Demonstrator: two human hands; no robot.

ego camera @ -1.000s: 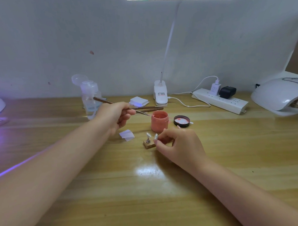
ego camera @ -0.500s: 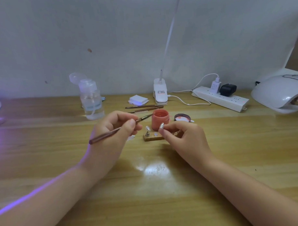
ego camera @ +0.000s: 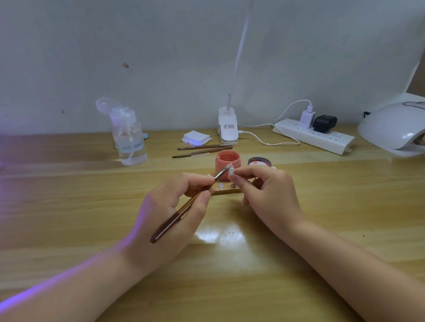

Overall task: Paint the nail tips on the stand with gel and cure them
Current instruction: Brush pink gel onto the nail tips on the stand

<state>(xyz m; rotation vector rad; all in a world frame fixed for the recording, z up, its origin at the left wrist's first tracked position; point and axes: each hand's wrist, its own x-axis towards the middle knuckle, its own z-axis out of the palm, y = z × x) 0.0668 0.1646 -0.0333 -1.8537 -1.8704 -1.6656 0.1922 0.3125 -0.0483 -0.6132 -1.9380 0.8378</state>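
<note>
Wooden desk, left hand pinch-gripping brush.

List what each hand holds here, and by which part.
Left hand pinches a brush mid-handle, near the ferrule. Right hand holds a nail tip at its lower end, between thumb and forefinger.

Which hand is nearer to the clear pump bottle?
Left. The left hand is in front of the pump bottle, slightly to its right; the right hand lies farther right, past the gel jar.
</note>
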